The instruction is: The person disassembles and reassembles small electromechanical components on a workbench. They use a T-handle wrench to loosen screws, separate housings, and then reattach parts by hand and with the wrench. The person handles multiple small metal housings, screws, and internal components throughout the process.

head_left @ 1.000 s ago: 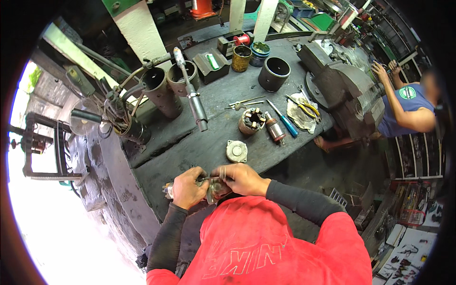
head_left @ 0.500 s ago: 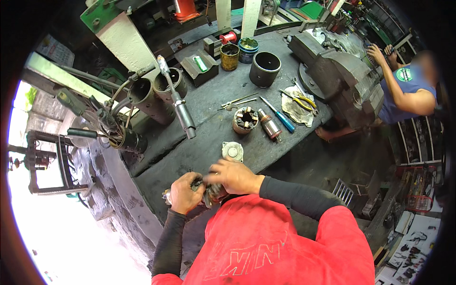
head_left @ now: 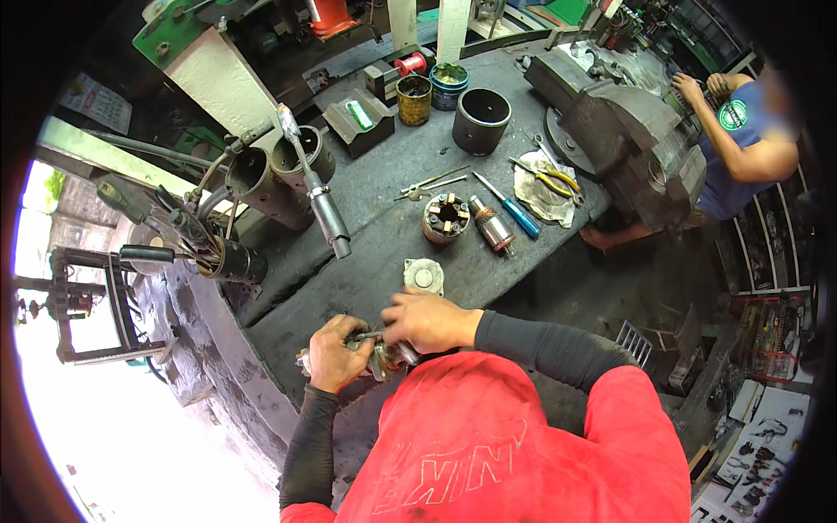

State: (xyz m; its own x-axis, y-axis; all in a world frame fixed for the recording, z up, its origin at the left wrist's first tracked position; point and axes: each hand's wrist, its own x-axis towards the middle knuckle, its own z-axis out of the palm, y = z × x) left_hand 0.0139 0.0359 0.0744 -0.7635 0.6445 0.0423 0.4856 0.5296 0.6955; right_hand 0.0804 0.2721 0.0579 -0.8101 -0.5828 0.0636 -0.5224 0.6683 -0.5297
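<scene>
At the near edge of the bench, my left hand [head_left: 338, 353] is closed around a metal housing [head_left: 381, 362], mostly hidden by my fingers. My right hand [head_left: 432, 322] is closed beside it, its fingers on a thin metal rod [head_left: 370, 335] that reaches toward the left hand. What the rod's ends touch is hidden. Just beyond my right hand lies a pale metal end cap [head_left: 424, 276]. Farther off are a round brush holder [head_left: 445, 218], a motor armature [head_left: 493, 228] and a blue-handled screwdriver [head_left: 519, 218].
Yellow-handled pliers [head_left: 554, 180] lie on a rag [head_left: 534, 196] near a large vise [head_left: 623, 122]. A dark cylinder [head_left: 482, 120] and two cans stand at the back. A tool [head_left: 327, 222] leans from tubes at left. Another person [head_left: 741, 144] works at far right.
My right hand has shifted slightly and is less blurred; the thin rod between the hands now shows. The whole view has moved a little.
</scene>
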